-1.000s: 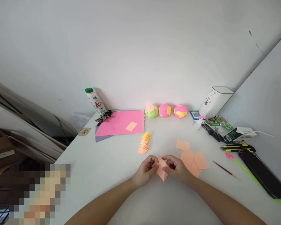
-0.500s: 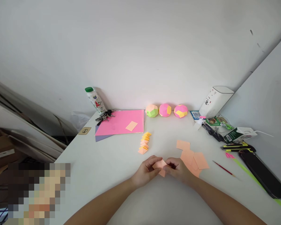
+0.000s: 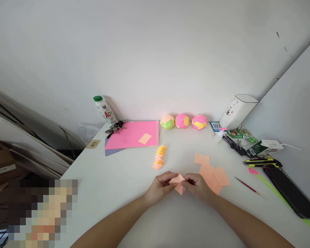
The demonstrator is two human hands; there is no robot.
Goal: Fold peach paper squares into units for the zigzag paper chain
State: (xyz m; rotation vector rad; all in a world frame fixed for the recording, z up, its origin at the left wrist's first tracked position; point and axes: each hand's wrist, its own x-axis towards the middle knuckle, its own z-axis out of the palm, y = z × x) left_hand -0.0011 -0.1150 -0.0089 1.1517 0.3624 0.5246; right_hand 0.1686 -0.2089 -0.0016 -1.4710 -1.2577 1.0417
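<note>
Pinching a small peach paper between left hand and right hand, low over the near tabletop — fingertips of both grips pressed together on its upper edges. Compared with a second ago: no longer an open diamond, now doubled over, flap on top and short point below, so seemingly one fold further along. Cannot tell which fingers press the crease; underside hidden. Just to the right, loose peach squares; farther off, a row of folded pieces, then three paper balls by the wall. Blurred patch at near left — unreadable.
</note>
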